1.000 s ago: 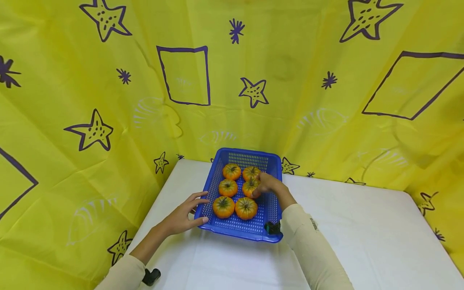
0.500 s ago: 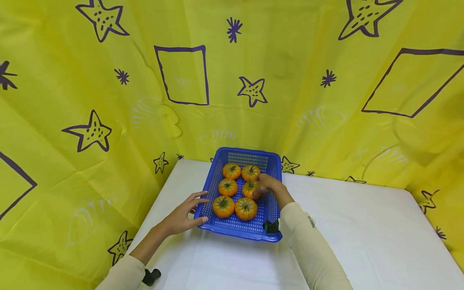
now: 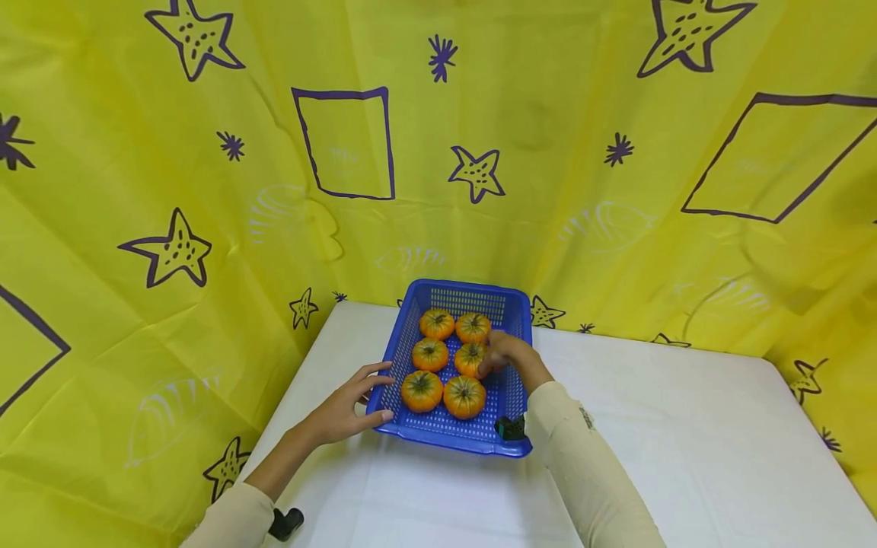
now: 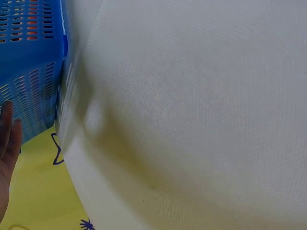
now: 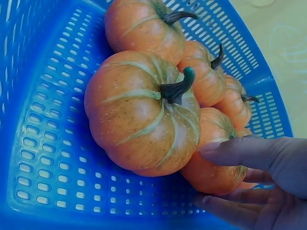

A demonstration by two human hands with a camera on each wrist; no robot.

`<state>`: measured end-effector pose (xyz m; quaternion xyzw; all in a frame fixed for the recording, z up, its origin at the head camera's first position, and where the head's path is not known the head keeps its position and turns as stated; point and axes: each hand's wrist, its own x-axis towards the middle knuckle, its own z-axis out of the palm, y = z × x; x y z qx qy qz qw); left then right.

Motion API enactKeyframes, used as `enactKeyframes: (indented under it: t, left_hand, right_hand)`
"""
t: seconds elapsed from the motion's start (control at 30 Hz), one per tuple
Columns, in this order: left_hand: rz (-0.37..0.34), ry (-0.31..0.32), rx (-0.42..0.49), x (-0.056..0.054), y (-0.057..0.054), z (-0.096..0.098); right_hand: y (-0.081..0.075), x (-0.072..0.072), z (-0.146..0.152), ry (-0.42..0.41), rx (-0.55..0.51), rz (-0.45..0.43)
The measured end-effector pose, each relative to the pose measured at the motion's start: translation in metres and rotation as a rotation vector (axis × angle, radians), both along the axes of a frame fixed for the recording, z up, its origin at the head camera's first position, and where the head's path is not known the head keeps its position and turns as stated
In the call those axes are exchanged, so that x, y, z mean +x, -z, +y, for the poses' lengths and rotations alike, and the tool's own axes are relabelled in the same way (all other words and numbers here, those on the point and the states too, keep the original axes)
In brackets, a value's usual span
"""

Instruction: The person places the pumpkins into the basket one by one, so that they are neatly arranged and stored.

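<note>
Several small orange pumpkins with dark stems stand in two columns inside a blue perforated basket (image 3: 452, 440). My right hand (image 3: 510, 353) reaches in over the basket's right side and holds the middle pumpkin (image 3: 469, 360) of the right column. In the right wrist view, the thumb of that hand (image 5: 268, 191) lies against this pumpkin (image 5: 211, 178), with the fingers low on its other side. A larger-looking pumpkin (image 5: 139, 115) sits in front of it there. My left hand (image 3: 342, 409) touches the basket's left rim with spread, fairly straight fingers; the left wrist view shows its fingertips (image 4: 14, 132) by the basket wall.
The basket rests on a white-covered table (image 3: 658, 426). Behind and to the sides hangs a yellow cloth (image 3: 521, 243) with dark star drawings, close to the basket's far edge. Black wrist devices show by the left sleeve (image 3: 236, 517) and right sleeve (image 3: 582, 457).
My right hand and the pumpkin it holds have shifted very slightly to the left. The left hand has kept its place at the basket's rim.
</note>
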<state>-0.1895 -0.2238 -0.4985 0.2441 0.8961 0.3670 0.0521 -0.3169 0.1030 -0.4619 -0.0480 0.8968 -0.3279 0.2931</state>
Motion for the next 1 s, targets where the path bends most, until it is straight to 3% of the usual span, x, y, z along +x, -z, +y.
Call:
enactKeyframes:
  t: [1.0]
  left_hand:
    - [0.013,-0.001,-0.009,-0.001,0.0016,-0.0002]
  right_hand:
    - [-0.0047,0.0045,0.0009,0.003,0.029,0.022]
